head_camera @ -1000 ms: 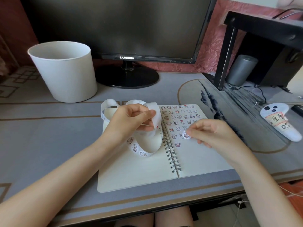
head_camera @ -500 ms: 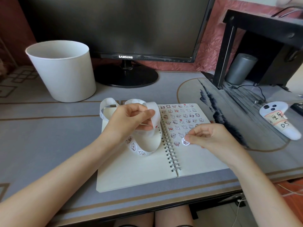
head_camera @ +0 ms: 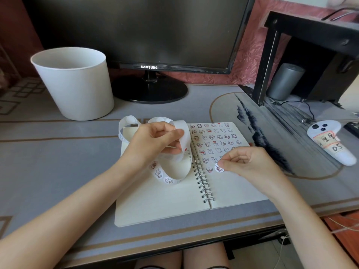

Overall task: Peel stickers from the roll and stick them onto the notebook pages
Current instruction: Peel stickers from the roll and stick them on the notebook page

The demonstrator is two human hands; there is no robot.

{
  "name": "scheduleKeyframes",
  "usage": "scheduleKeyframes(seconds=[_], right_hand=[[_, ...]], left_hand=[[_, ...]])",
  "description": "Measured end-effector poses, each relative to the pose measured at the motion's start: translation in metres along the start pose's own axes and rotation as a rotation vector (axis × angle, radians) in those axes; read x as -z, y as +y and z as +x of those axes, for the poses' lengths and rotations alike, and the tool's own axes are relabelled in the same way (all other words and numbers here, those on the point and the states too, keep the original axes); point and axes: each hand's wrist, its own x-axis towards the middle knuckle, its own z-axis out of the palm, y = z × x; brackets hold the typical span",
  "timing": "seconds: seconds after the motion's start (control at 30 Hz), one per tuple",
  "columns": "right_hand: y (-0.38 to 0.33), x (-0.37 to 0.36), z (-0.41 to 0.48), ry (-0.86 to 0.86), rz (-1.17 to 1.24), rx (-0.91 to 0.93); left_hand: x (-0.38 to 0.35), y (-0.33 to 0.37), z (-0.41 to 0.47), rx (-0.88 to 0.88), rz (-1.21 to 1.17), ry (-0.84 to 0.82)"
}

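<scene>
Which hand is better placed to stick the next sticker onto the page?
Right. The right hand pinches a peeled sticker just over the right page; the left hand holds the sticker strip.

The left hand (head_camera: 155, 144) is held with its fingers curled, and a sticker strip (head_camera: 158, 173) is pinched between thumb and fingertips at its right side. Just to the right of it, the right hand (head_camera: 250, 164) is turned palm down with fingers curled in, and a round sticker (head_camera: 219, 168) is pinched at its thumb and forefinger tips. Both bare forearms are stretched forward.
</scene>
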Motion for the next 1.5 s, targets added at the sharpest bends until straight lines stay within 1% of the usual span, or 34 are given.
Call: scheduleKeyframes(seconds=[0.3,0.87,1.5], right_hand=[[0.0019,-0.0005,0.0008,0.011,-0.024,0.01],[0.0047,-0.0003,0.0005,0.016,0.003,0.02],[0.0086,-0.0073,0.0018,0.045,-0.062,0.079]], left_hand=[[0.0002,-0.0001,0.0003,-0.004,0.0,-0.002],[0.0001,-0.001,0.0008,-0.006,0.015,-0.005],[0.0002,-0.0007,-0.0001,-0.005,0.021,-0.01]])
